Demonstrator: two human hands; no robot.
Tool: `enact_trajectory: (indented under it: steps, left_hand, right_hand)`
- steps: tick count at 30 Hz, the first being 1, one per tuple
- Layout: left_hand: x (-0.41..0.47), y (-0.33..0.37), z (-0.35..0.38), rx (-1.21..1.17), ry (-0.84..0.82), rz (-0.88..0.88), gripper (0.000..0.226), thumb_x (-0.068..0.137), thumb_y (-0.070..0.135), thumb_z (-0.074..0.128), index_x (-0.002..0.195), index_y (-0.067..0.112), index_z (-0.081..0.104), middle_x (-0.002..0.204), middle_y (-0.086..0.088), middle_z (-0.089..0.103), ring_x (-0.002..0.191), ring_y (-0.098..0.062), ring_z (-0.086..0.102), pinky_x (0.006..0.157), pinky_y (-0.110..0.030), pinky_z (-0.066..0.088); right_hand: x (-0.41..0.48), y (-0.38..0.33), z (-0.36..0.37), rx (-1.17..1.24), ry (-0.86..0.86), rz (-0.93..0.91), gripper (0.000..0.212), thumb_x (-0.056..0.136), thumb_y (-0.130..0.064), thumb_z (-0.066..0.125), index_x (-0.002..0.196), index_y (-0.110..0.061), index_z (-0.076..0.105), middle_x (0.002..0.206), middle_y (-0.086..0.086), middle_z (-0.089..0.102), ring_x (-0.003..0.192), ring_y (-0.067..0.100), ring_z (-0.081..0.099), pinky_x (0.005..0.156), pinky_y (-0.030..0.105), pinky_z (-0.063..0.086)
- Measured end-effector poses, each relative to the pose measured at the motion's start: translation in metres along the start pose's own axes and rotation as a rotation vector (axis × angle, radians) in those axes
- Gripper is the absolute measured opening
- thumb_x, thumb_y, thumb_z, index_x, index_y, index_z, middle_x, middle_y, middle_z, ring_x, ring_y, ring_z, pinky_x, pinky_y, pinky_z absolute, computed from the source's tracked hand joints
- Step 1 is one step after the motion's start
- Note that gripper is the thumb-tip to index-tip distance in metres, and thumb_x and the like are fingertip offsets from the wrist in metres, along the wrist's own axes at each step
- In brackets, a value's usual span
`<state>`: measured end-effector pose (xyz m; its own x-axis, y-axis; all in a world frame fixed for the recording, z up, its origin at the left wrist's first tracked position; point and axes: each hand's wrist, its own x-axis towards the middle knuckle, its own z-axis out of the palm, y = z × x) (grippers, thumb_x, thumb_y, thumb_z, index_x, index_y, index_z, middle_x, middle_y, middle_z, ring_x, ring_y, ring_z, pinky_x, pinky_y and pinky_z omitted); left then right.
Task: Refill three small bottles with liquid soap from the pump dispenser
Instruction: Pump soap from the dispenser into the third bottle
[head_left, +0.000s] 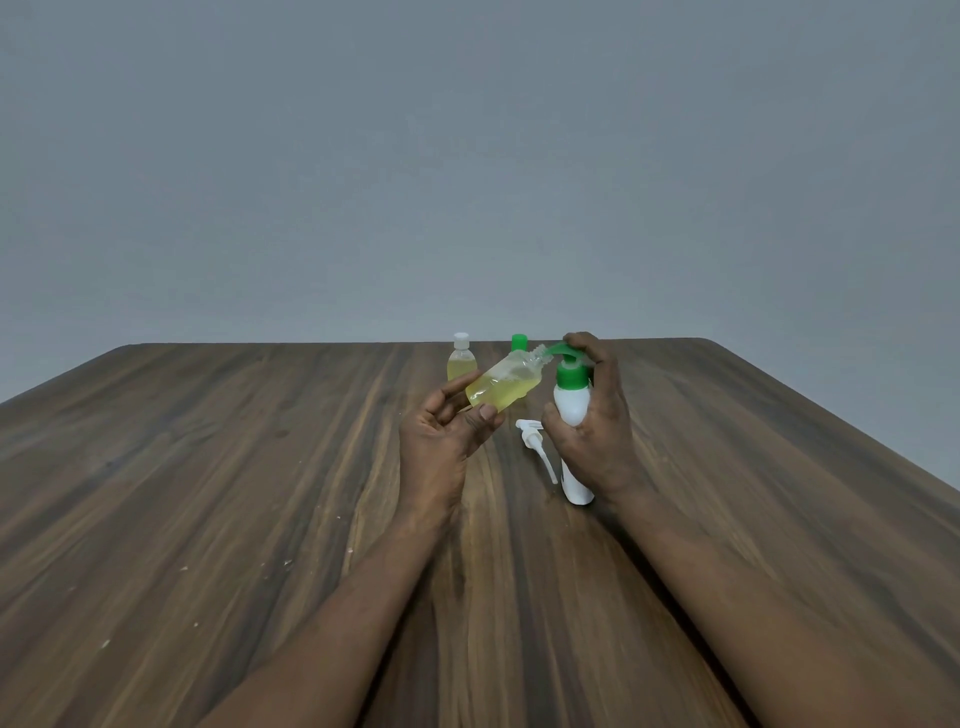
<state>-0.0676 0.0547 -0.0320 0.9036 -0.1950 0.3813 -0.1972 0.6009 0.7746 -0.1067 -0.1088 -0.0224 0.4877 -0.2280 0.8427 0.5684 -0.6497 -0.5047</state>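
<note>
1. A white-capped small bottle (460, 361) of yellow liquid stands upright at the far edge of the table (260, 493). Just to its right stands a green-capped small bottle (518, 342), mostly hidden behind the one being held.
2. A loose white pump (535, 444) with its dip tube lies flat on the wood between the two hands, just beside the dispenser's lower part.
3. The left hand (447, 436) pinches the open small bottle (501, 387) near its base, between thumb and curled fingers. The bottle is tilted, partly full of yellow liquid, and its bare threaded neck points up at the nozzle.
4. The right hand (597, 421) wraps round the white pump dispenser (571, 405), with a finger on top of its green pump head (569, 371). The spout reaches to the open neck. The palm covers the dispenser's right side.
5. A small dark mark low on the dispenser is too small to read.
6. The table is dark streaked wood grain with rounded far corners, and pale specks (182, 569) lie on its left side. Behind it is a plain grey wall (467, 156).
</note>
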Motion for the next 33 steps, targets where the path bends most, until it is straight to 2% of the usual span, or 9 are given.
enact_trajectory:
  steps: [3, 5, 10, 14, 18, 23, 29, 33]
  left_hand:
    - [-0.0001, 0.0005, -0.0005, 0.005, -0.003, 0.005, 0.035, 0.083, -0.006, 0.071, 0.113, 0.011, 0.07, 0.11, -0.008, 0.076, 0.105, -0.025, 0.073, 0.08, -0.03, 0.06]
    - [0.0002, 0.0009, 0.0, -0.001, -0.006, 0.004, 0.035, 0.082, -0.005, 0.072, 0.113, 0.012, 0.07, 0.109, -0.007, 0.077, 0.104, -0.024, 0.073, 0.08, -0.03, 0.061]
    - [0.0004, 0.0011, 0.0011, -0.004, -0.006, 0.002, 0.036, 0.082, -0.005, 0.072, 0.114, 0.01, 0.069, 0.11, -0.008, 0.076, 0.105, -0.025, 0.073, 0.082, -0.032, 0.061]
    - [0.0011, 0.0009, 0.0011, -0.006, -0.003, -0.005, 0.035, 0.085, -0.008, 0.069, 0.114, 0.01, 0.069, 0.11, -0.008, 0.077, 0.104, -0.024, 0.073, 0.082, -0.032, 0.061]
    - [0.0, 0.001, 0.0015, 0.003, 0.001, -0.005, 0.035, 0.084, -0.008, 0.07, 0.114, 0.01, 0.069, 0.109, -0.006, 0.077, 0.105, -0.023, 0.073, 0.081, -0.031, 0.061]
    - [-0.002, 0.0013, 0.0004, 0.017, 0.006, -0.003, 0.036, 0.083, -0.009, 0.07, 0.113, 0.011, 0.07, 0.107, -0.006, 0.077, 0.104, -0.023, 0.073, 0.081, -0.031, 0.061]
    - [-0.0011, 0.0003, 0.0018, 0.004, -0.001, -0.007, 0.035, 0.084, -0.009, 0.07, 0.113, 0.01, 0.069, 0.109, -0.007, 0.077, 0.104, -0.023, 0.073, 0.081, -0.031, 0.061]
    - [-0.0009, -0.0007, 0.0019, -0.001, -0.005, 0.002, 0.035, 0.083, -0.008, 0.07, 0.113, 0.011, 0.07, 0.11, -0.007, 0.076, 0.106, -0.023, 0.073, 0.082, -0.032, 0.061]
  right_hand:
    - [-0.0006, 0.0002, 0.0017, -0.007, 0.022, 0.017, 0.065, 0.075, -0.001, 0.061, 0.135, -0.019, 0.043, 0.135, 0.003, 0.052, 0.124, 0.007, 0.052, 0.105, 0.02, 0.04]
    - [-0.0004, 0.0009, 0.0014, -0.002, 0.005, 0.013, 0.07, 0.074, 0.001, 0.061, 0.139, -0.018, 0.043, 0.139, 0.003, 0.051, 0.128, 0.01, 0.051, 0.106, 0.019, 0.039]
    - [0.0003, 0.0014, 0.0, -0.012, -0.035, 0.005, 0.081, 0.074, 0.01, 0.062, 0.149, -0.008, 0.039, 0.148, 0.004, 0.046, 0.135, 0.021, 0.049, 0.112, 0.03, 0.04]
    - [0.0006, -0.0009, 0.0004, -0.001, -0.036, 0.027, 0.078, 0.073, 0.005, 0.061, 0.147, -0.011, 0.041, 0.145, 0.003, 0.047, 0.131, 0.019, 0.051, 0.109, 0.024, 0.041]
    - [0.0004, -0.0027, 0.0008, 0.012, -0.011, 0.039, 0.072, 0.074, 0.002, 0.061, 0.14, -0.019, 0.043, 0.14, 0.004, 0.051, 0.127, 0.014, 0.053, 0.105, 0.019, 0.04]
    - [-0.0007, -0.0036, 0.0022, -0.003, 0.025, 0.048, 0.066, 0.073, 0.001, 0.062, 0.133, -0.02, 0.043, 0.129, 0.001, 0.053, 0.119, -0.002, 0.052, 0.101, 0.012, 0.038]
    - [-0.0006, -0.0031, 0.0, 0.009, -0.005, 0.068, 0.074, 0.073, 0.001, 0.061, 0.143, -0.013, 0.043, 0.142, 0.002, 0.05, 0.128, 0.018, 0.053, 0.106, 0.024, 0.043]
    - [-0.0007, -0.0028, -0.0003, -0.008, -0.014, 0.072, 0.078, 0.073, 0.004, 0.064, 0.146, -0.013, 0.042, 0.146, 0.002, 0.048, 0.131, 0.019, 0.052, 0.108, 0.027, 0.043]
